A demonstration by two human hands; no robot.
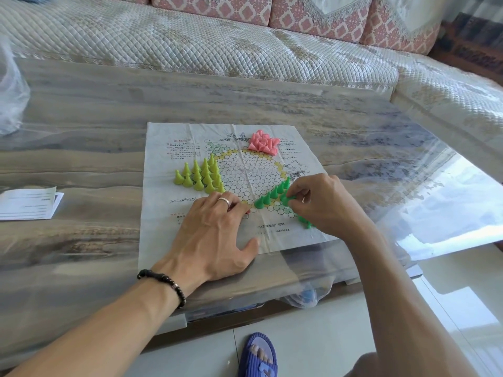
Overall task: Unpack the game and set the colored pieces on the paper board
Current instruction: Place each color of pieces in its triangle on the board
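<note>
The paper board (163,240) lies flat on the table, printed with a star of small circles. Several yellow-green cone pieces (200,174) stand upright in its left point. A heap of pink pieces (263,142) lies tumbled at the far point. Several green pieces (268,197) stand in a row along the near-right point, and a few more green ones (305,221) lie under my right wrist. My right hand (324,202) pinches one green piece at its fingertips just above the board. My left hand (217,235) rests flat on the board's near part, fingers spread.
A folded leaflet (28,204) lies at the table's left edge and a clear plastic bag (11,88) at the far left. A quilted sofa (217,42) runs behind the table. A plastic bag (307,293) hangs below the near edge; my sandalled foot (258,355) is on the floor.
</note>
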